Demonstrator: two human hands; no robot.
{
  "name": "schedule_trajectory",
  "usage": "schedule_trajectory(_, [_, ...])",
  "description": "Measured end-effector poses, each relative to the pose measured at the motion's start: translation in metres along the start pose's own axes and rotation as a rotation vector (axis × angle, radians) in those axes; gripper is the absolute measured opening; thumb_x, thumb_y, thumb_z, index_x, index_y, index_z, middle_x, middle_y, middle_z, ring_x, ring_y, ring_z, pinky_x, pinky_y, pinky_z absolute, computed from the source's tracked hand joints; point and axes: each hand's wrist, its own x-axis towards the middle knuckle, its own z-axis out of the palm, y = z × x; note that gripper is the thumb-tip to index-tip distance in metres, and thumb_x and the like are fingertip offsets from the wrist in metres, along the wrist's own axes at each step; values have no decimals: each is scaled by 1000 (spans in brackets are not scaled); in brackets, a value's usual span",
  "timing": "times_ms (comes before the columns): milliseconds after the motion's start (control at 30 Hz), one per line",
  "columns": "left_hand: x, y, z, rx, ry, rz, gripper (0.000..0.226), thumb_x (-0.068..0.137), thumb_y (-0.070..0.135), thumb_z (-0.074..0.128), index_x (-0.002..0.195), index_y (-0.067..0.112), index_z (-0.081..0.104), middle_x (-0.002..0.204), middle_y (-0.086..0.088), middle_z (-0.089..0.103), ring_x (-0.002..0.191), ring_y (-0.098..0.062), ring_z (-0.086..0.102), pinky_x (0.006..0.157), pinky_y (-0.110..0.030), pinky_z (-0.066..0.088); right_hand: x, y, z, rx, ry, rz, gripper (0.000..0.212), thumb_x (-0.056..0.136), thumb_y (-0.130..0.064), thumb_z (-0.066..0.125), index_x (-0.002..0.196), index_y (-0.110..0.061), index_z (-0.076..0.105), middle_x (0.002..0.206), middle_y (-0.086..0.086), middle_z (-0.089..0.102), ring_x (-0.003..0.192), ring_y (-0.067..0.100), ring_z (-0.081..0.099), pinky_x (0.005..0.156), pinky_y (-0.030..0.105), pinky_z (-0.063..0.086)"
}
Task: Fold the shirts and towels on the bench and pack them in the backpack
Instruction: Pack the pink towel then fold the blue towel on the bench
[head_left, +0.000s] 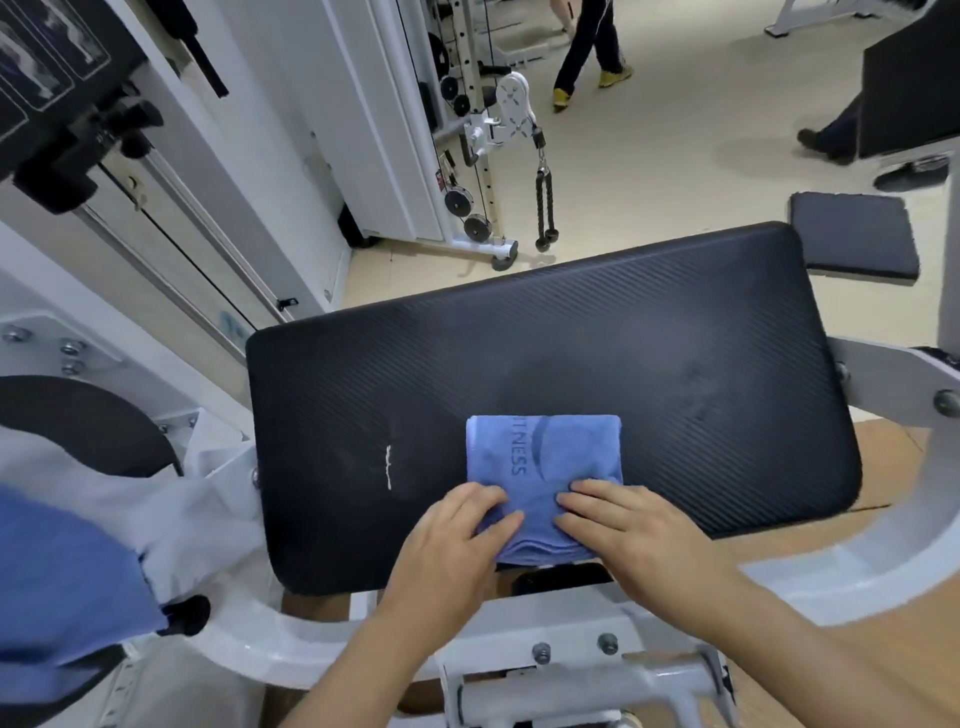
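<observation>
A blue towel (545, 457) with dark lettering lies folded into a small rectangle on the near part of the black padded bench (571, 353). My left hand (452, 545) presses on its near left corner, fingers flat and curled over the edge. Beside it, my right hand (628, 530) rests flat on the near right part of the towel. Both hands are on top of the cloth. At the left edge lie a blue cloth (62, 582) and a white garment (171, 509) draped over the machine frame. No backpack is in view.
The white machine frame (519, 654) runs under the bench's near edge. A cable machine (483, 156) stands beyond the bench at the back. A small dark pad (852, 234) sits at the right. People's legs (587, 52) cross the floor far behind.
</observation>
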Motion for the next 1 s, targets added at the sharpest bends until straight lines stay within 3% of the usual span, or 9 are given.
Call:
schedule_trajectory(67, [0, 3, -2, 38, -42, -7, 46, 70, 10, 79, 113, 20, 68, 118, -4, 64, 112, -23, 59, 88, -36, 53, -3, -2, 5, -14, 45, 20, 35, 83, -18, 45, 104, -18, 73, 116, -1, 69, 115, 20, 55, 87, 28, 41])
schedule_trajectory(167, [2, 7, -6, 63, -72, -28, 44, 68, 17, 78, 111, 23, 70, 116, 4, 68, 110, -17, 63, 82, -32, 53, -9, -6, 12, -20, 94, 80, 32, 83, -14, 49, 113, -17, 59, 124, 7, 63, 116, 26, 56, 79, 33, 50])
schedule_trajectory(300, [13, 10, -14, 111, -123, -132, 30, 81, 25, 46, 104, 29, 64, 105, 15, 68, 102, -8, 63, 71, -27, 45, -9, -10, 13, -20, 73, 212, 42, 78, -12, 60, 119, -17, 51, 129, 13, 60, 99, 26, 61, 73, 32, 50])
schedule_trajectory(433, [34, 3, -36, -47, -229, -352, 19, 92, 33, 40, 108, 32, 51, 90, 9, 64, 85, -15, 60, 71, -32, 40, 11, -4, -9, 71, -7, 318, 30, 88, -34, 42, 116, -25, 49, 106, -6, 69, 62, 24, 62, 57, 29, 48])
schedule_trajectory(533, [51, -15, -43, -409, -216, -563, 11, 93, 39, 49, 98, 29, 48, 77, 6, 62, 76, -18, 58, 69, -36, 42, 26, 12, -25, 372, -10, 516, 23, 93, -43, 52, 108, -27, 59, 79, -12, 63, 70, 14, 59, 64, 29, 44])
schedule_trajectory(600, [60, -21, -41, -494, -153, -636, 20, 94, 41, 49, 90, 22, 49, 70, 4, 59, 70, -17, 56, 68, -36, 42, 34, 23, -26, 540, 48, 650, 11, 90, -37, 64, 98, -29, 64, 76, -15, 65, 75, 6, 59, 67, 21, 42])
schedule_trajectory(700, [69, -13, -32, -356, -65, -667, 30, 98, 44, 40, 88, 17, 46, 72, 0, 60, 73, -21, 57, 68, -38, 41, 43, 30, -24, 620, 43, 750, 7, 90, -37, 63, 90, -30, 65, 82, -17, 68, 79, -1, 60, 70, 22, 45])
schedule_trajectory(833, [77, -4, -22, -243, 35, -728, 33, 99, 47, 33, 86, 18, 40, 71, -1, 60, 74, -29, 59, 70, -40, 42, 51, 34, -21, 652, 46, 826, 16, 90, -41, 60, 88, -27, 67, 83, -14, 69, 81, 6, 63, 74, 32, 50])
schedule_trajectory(1000, [84, 1, -17, -193, 64, -791, 34, 99, 49, 34, 87, 18, 40, 72, -3, 60, 73, -31, 58, 68, -39, 41, 60, 31, -19, 667, 130, 903, 20, 86, -42, 67, 77, -24, 67, 72, -11, 67, 65, -1, 59, 57, 15, 40])
